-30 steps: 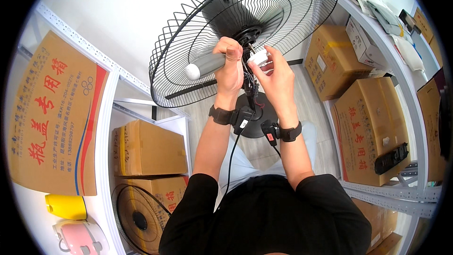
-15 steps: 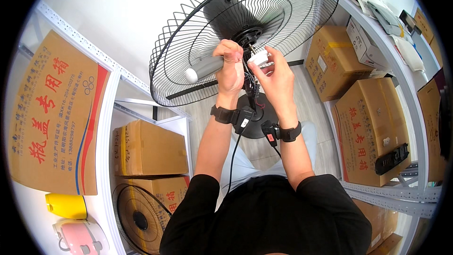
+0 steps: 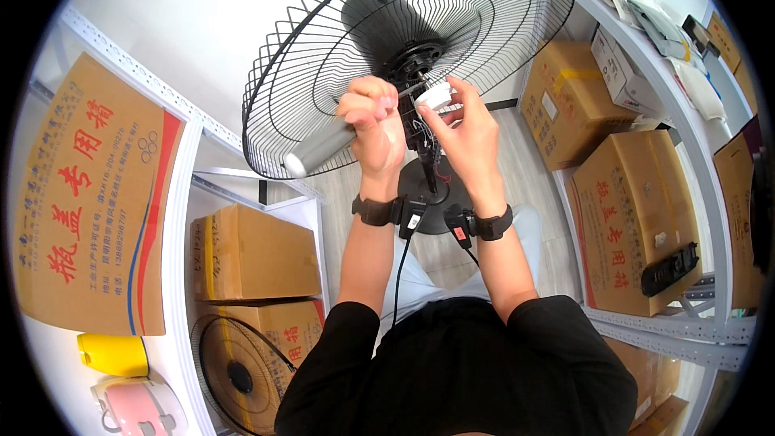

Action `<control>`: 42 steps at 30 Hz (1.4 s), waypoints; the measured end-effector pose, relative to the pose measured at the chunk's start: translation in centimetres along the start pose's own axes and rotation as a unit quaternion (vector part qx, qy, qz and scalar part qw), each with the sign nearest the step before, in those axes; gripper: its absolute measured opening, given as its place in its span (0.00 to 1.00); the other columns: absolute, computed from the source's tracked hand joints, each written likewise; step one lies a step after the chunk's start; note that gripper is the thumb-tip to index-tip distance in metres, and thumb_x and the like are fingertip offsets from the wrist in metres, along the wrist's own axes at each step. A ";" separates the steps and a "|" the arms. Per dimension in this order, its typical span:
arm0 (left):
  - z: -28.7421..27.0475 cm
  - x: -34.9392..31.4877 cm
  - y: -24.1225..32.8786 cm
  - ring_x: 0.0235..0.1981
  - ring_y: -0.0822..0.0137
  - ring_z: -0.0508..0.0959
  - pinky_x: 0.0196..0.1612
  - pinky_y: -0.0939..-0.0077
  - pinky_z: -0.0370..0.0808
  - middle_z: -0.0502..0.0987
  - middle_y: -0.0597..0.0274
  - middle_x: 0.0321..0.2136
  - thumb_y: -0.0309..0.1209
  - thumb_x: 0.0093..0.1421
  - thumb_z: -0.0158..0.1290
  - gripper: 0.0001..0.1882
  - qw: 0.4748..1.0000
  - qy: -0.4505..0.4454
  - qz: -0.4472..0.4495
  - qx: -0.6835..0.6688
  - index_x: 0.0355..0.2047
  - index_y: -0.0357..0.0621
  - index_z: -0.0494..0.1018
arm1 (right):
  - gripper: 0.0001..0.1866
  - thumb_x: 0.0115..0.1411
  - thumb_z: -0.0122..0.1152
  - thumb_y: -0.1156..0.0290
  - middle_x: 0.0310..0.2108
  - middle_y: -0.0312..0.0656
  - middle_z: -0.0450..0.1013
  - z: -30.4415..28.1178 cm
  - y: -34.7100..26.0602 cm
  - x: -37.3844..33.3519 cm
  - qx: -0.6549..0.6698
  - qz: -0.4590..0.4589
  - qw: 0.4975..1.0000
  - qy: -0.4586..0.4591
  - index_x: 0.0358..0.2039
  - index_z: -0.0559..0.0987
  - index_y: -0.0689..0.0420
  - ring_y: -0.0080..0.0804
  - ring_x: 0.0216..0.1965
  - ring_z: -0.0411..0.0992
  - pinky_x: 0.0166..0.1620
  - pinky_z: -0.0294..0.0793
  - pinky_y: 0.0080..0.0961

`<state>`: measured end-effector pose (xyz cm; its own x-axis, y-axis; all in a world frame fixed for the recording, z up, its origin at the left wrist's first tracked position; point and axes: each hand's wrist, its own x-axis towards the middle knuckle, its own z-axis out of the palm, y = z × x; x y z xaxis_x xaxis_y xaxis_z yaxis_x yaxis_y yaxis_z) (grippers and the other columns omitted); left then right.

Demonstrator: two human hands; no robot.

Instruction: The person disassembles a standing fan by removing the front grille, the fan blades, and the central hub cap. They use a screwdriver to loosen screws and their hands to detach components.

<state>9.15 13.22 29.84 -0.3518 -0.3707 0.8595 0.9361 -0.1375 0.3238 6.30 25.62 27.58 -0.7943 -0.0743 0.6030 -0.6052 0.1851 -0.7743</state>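
My left hand (image 3: 374, 125) is closed around a grey cylindrical screwdriver (image 3: 321, 147) with a white end cap. Its thin shaft runs from the fist toward a small white round part (image 3: 434, 97), though I cannot tell if the tip touches it. Thumb and fingers of my right hand (image 3: 471, 125) pinch that white part by its edge. Both hands are in front of the hub of a black standing fan (image 3: 420, 56), near its exposed motor end. A wide wire guard (image 3: 517, 20) surrounds the hub. Loose wires hang along the pole, partly hidden by my hands.
The fan's round black base (image 3: 456, 214) stands on the floor between my legs. Shelves with cardboard boxes (image 3: 258, 254) flank both sides. Another wire fan guard (image 3: 234, 347) leans at lower left. A black plastic cover (image 3: 672, 269) lies on a box at right.
My left hand has shifted slightly left, and the screwdriver handle has swung down and left, showing more of it. My right hand has moved a little left with the white part. The guard has tilted slightly.
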 end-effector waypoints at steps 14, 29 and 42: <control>-2.4 -2.3 -2.3 0.54 0.49 0.77 0.59 0.55 0.71 0.79 0.45 0.46 0.42 0.70 0.51 0.19 0.988 0.021 -0.044 0.150 0.30 0.39 0.70 | 0.31 0.52 0.75 0.62 0.36 0.42 0.76 -0.1 0.6 0.3 -0.006 -0.009 1.000 0.008 0.54 0.75 0.59 0.26 0.22 0.74 0.29 0.76 0.26; -2.0 -4.1 -2.6 0.51 0.50 0.77 0.59 0.55 0.75 0.73 0.41 0.51 0.38 0.70 0.52 0.17 0.982 0.079 -0.127 0.114 0.44 0.32 0.70 | 0.33 0.50 0.75 0.68 0.41 0.43 0.74 0.3 0.3 0.4 -0.077 -0.059 0.994 0.041 0.56 0.73 0.59 0.30 0.32 0.76 0.35 0.78 0.29; -2.2 -4.2 -2.4 0.51 0.50 0.78 0.60 0.54 0.74 0.74 0.42 0.50 0.38 0.70 0.51 0.16 0.981 0.082 -0.132 0.120 0.42 0.32 0.71 | 0.26 0.54 0.75 0.64 0.35 0.45 0.79 0.8 0.4 0.1 0.004 0.023 0.999 0.045 0.47 0.72 0.61 0.31 0.28 0.79 0.31 0.78 0.29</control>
<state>8.39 13.05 24.60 -0.5590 -0.4960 0.6644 0.7778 -0.0359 0.6275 5.97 24.92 27.14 -0.8130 0.0234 0.5817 -0.5692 0.1781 -0.8027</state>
